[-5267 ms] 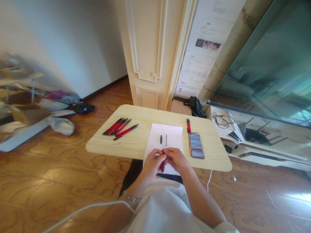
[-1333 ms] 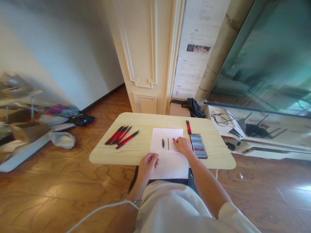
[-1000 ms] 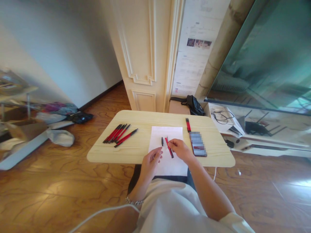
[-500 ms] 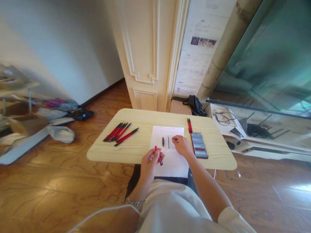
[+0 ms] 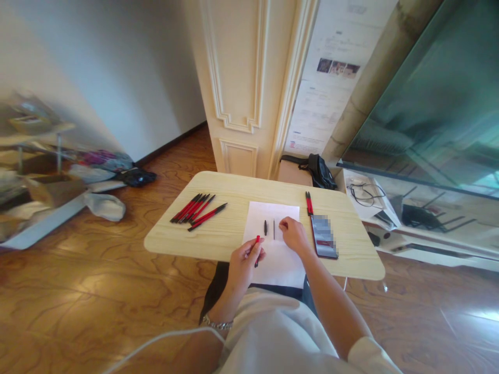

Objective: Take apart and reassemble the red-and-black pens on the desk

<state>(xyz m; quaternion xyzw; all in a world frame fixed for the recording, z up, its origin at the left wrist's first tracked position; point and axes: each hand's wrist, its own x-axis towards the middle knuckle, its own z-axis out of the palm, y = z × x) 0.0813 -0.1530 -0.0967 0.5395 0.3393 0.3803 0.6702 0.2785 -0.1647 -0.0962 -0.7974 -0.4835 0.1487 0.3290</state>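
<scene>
On the white sheet (image 5: pixel 278 265) at the near middle of the desk (image 5: pixel 218 243), a thin black rod (image 5: pixel 274 229) lies flat, its long axis running away from the body. Just left of it, roughly parallel, lies a short black piece (image 5: pixel 265 227), thicker and apart from the rod.

Right hand (image 5: pixel 293 236): nearer of the two to the rod. Fingers bent, tips drawn close together, just beside the rod on its right; the rod is thus a short way left of the tips, across their reach. Cannot tell whether they touch it or pinch anything.

Left hand (image 5: pixel 242 259): thumb and fingers closed round a red barrel (image 5: pixel 258 239), over the sheet; red end points away from the body, dark end shows below the fingers.

Also on the desk: a group of red-and-black pens (image 5: pixel 193 209) well to the left; two more pens (image 5: pixel 309 203) beyond a phone (image 5: pixel 324 238) at right.
</scene>
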